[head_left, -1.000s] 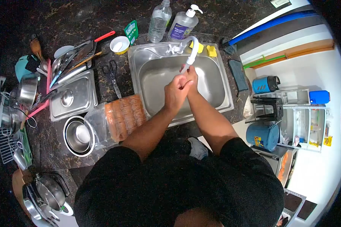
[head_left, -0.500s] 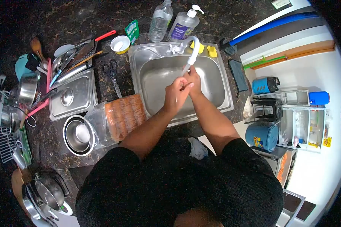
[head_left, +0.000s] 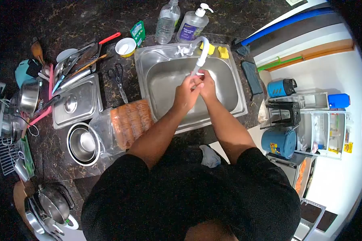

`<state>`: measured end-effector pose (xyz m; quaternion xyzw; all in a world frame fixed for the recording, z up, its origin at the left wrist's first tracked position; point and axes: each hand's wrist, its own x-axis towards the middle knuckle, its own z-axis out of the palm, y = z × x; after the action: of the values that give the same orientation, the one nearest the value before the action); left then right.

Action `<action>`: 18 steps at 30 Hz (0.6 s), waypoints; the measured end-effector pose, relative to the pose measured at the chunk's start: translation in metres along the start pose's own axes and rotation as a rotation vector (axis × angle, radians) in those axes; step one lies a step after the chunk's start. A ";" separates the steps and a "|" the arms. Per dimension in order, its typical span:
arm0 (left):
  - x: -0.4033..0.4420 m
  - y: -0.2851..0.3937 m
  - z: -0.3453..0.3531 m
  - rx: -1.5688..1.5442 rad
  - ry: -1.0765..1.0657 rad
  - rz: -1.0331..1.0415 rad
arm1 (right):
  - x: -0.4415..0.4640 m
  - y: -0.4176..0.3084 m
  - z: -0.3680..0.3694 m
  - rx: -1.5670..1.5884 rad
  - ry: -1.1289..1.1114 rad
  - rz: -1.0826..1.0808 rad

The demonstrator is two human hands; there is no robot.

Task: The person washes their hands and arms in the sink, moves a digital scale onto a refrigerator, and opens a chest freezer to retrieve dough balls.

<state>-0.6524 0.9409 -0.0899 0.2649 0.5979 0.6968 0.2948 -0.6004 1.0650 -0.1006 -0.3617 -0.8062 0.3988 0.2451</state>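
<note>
My left hand (head_left: 186, 94) and my right hand (head_left: 207, 88) meet over the steel sink (head_left: 165, 84), below the white curved faucet (head_left: 202, 56). Both hands have their fingers curled in and pressed against each other. A small whitish patch shows between the fingertips; whether it is water, foam or an object I cannot make out. The faucet's mouth is just above the fingers. At the sink's back rim are the white tap handle (head_left: 184, 50) and two yellow sponges (head_left: 223, 52).
Behind the sink stand a pump soap bottle (head_left: 191, 29) and a clear plastic bottle (head_left: 167, 26). Packed sausages (head_left: 132, 123), scissors (head_left: 118, 80), nested steel bowls (head_left: 83, 143) and a lidded steel tray (head_left: 77, 101) lie left. A dark cloth (head_left: 252, 78) lies right.
The right hand's fingers have shifted and curl more closely against the left hand's fingertips under the faucet. The whole view has moved slightly.
</note>
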 end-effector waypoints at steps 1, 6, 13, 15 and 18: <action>-0.001 0.000 0.001 0.046 0.003 0.010 | 0.002 -0.004 -0.002 -0.026 0.017 0.050; -0.004 -0.001 0.000 0.175 -0.041 -0.034 | 0.004 -0.009 -0.006 -0.095 0.050 0.155; -0.002 -0.002 -0.004 0.146 -0.007 0.046 | 0.004 -0.009 -0.002 -0.140 0.040 0.127; -0.003 0.007 -0.006 0.172 -0.004 0.038 | 0.004 -0.008 0.001 -0.144 0.042 0.126; -0.002 0.014 -0.013 0.265 -0.057 -0.055 | 0.005 -0.011 0.001 -0.178 0.027 0.137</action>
<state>-0.6613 0.9288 -0.0777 0.3048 0.6829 0.5957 0.2930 -0.6081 1.0640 -0.0914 -0.4414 -0.8086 0.3366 0.1949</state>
